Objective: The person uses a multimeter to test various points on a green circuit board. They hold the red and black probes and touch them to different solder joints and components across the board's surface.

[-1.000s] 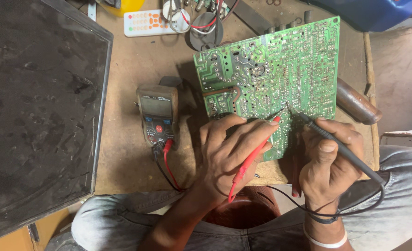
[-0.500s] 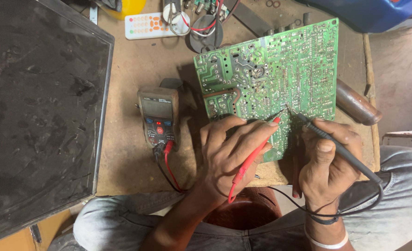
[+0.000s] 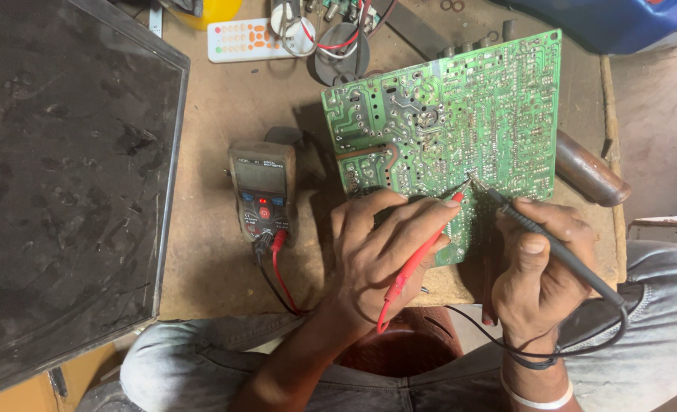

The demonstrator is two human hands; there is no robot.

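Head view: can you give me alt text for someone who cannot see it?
Two bare hands press meter probes onto a green circuit board: left hand holds the red probe, right hand the black probe. A multimeter lies beside the board.

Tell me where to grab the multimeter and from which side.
Grip the multimeter across its long side edges, near the screen end, coming from above. It lies flat, face up on the bench. Its leads plug in at the near end, and the left hand sits to its right, so the far end is probably freer.
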